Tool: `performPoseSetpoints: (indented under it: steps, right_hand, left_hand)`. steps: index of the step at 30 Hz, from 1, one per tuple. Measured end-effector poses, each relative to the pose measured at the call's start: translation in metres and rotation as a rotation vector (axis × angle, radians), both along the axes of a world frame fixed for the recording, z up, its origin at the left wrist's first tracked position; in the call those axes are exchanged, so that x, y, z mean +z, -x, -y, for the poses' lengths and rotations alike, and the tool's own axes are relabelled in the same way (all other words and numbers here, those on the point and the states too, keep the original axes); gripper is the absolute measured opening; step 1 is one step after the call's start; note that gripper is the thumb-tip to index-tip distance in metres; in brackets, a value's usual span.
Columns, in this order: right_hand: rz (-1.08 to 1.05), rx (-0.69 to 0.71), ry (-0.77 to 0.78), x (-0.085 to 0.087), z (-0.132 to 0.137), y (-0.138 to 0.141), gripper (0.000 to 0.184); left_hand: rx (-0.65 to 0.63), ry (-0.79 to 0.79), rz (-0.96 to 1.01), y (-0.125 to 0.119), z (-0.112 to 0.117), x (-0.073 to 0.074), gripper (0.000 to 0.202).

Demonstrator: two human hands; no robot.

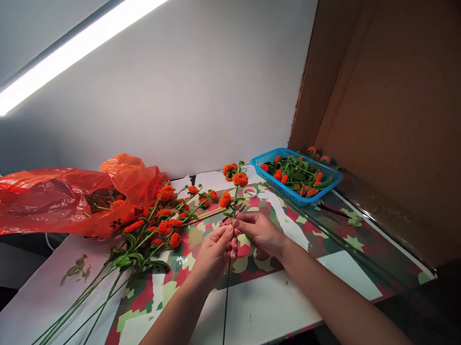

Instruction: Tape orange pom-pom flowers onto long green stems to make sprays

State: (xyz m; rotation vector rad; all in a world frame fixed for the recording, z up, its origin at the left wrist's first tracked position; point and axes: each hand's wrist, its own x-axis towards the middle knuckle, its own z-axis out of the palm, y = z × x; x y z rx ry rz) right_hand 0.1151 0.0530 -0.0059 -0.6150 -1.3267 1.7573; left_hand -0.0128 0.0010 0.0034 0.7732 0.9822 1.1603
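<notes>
The basket (pixel 304 201) is perforated, moulded plastic with a smooth, lightly glossy rim. Left of the basket, the held flower (pixel 240 179) has a ribbed, matt head with a fuzzy, chenille-like pile. Farther left of the basket, the flower bunch (pixel 165 226) shows the same fuzzy, matt pile. At the far left of the basket, the bag (pixel 51 199) is thin, translucent plastic film, crinkled and glossy. The printed table cover (pixel 262 267), in front of the basket, is smooth with a slight sheen. Right of the basket, the panel (pixel 404 99) is matt cardboard with a rough-cut edge. The wall (pixel 219 89) behind the basket is smooth and matt.
</notes>
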Motion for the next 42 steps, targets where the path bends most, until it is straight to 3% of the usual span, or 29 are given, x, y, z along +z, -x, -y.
performPoseSetpoints:
  steps: [4, 7, 20, 23, 26, 30, 33, 37, 42]
  right_hand:
    - [0.057, -0.06, -0.026, 0.0, -0.001, -0.001, 0.032]
    - [0.124, 0.0, -0.023, 0.001, 0.0, -0.003, 0.033]
    - [-0.005, 0.207, 0.084, -0.01, 0.0, 0.0, 0.031]
    - [0.014, 0.187, 0.07, -0.009, -0.001, -0.001, 0.033]
    - [0.048, 0.071, 0.0, -0.006, -0.002, -0.003, 0.031]
    - [0.089, -0.053, -0.035, -0.001, -0.003, -0.003, 0.029]
    - [0.11, -0.086, -0.04, 0.003, -0.003, -0.002, 0.03]
    - [0.055, -0.074, -0.059, 0.003, -0.003, -0.002, 0.028]
    - [-0.096, 0.054, 0.008, -0.004, -0.003, -0.001, 0.029]
  left_hand:
    - [0.187, -0.153, -0.272, 0.005, -0.001, 0.001, 0.03]
    - [0.297, -0.188, -0.234, 0.009, -0.004, 0.0, 0.03]
    - [0.137, 0.006, 0.116, 0.009, -0.009, 0.001, 0.022]
    - [0.212, -0.033, 0.041, 0.006, -0.006, -0.001, 0.026]
    - [0.306, -0.172, -0.136, 0.002, -0.001, -0.004, 0.025]
    - [0.181, -0.229, -0.305, -0.004, 0.004, -0.005, 0.024]
    - [0.18, -0.231, -0.345, -0.005, 0.005, -0.004, 0.024]
    - [0.136, -0.167, -0.149, -0.002, 0.003, -0.004, 0.024]
    - [0.008, -0.016, 0.153, -0.001, 0.001, -0.001, 0.032]
